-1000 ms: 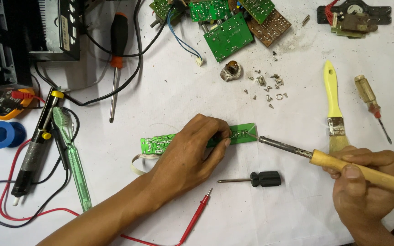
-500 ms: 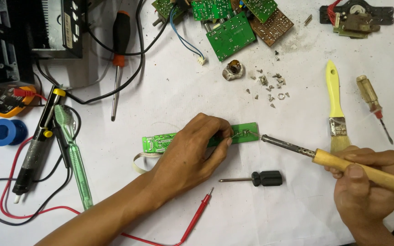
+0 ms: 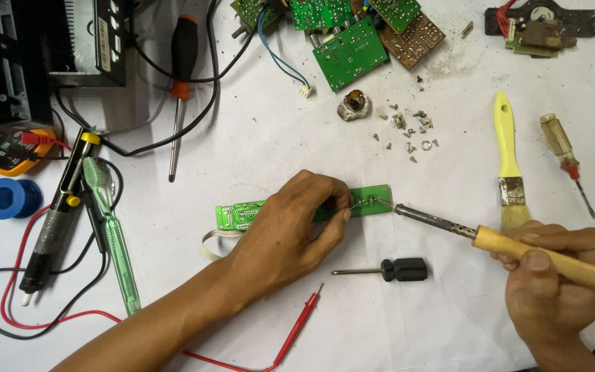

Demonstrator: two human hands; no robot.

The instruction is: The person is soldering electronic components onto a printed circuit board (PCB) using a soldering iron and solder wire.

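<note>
The narrow green circuit board (image 3: 370,204) lay flat on the white counter (image 3: 263,138), pinned under the left hand (image 3: 290,234), whose fingertips pinched a thin solder wire (image 3: 359,202) at its right end. The right hand (image 3: 552,275) gripped the wooden-handled soldering iron (image 3: 449,224), tip touching the board. The hot tip sat close to those fingertips; a slip could probably burn them or bridge neighbouring joints.

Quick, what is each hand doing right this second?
Left hand: fingers pressing down on the narrow green circuit board, feeding thin wire to it.
Right hand: closed around the wooden-handled soldering iron, tip at the board.
</note>
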